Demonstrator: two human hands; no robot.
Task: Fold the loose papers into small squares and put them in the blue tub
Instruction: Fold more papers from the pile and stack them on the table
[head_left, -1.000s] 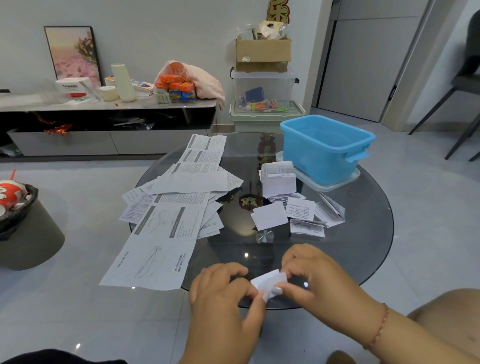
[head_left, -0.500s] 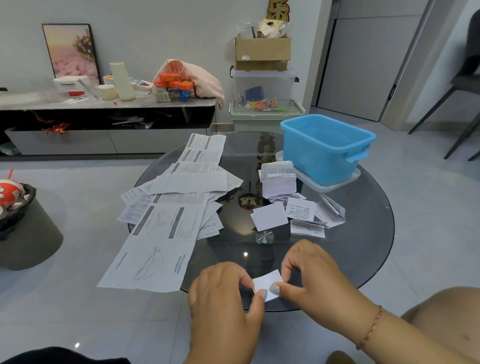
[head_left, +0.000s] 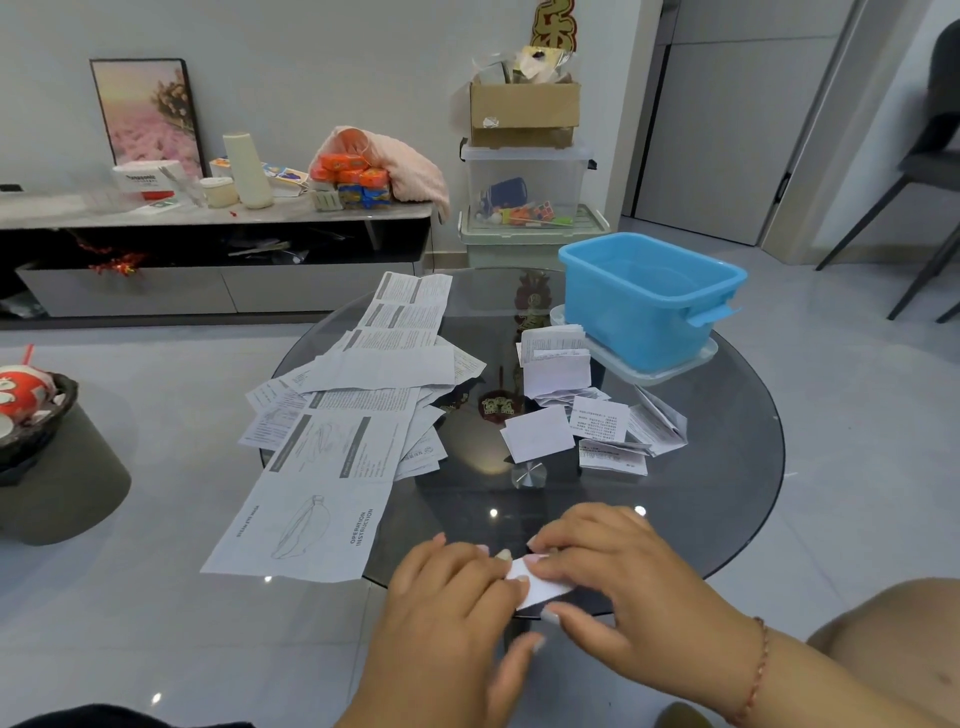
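My left hand (head_left: 447, 587) and my right hand (head_left: 618, 577) lie with nearly straight fingers on a small folded white paper (head_left: 540, 584), pressing it flat on the near edge of the round dark glass table (head_left: 727, 493). Far ahead of my right hand stands the blue plastic tub (head_left: 649, 296), and the loose printed sheets (head_left: 353, 415) lie ahead of my left hand
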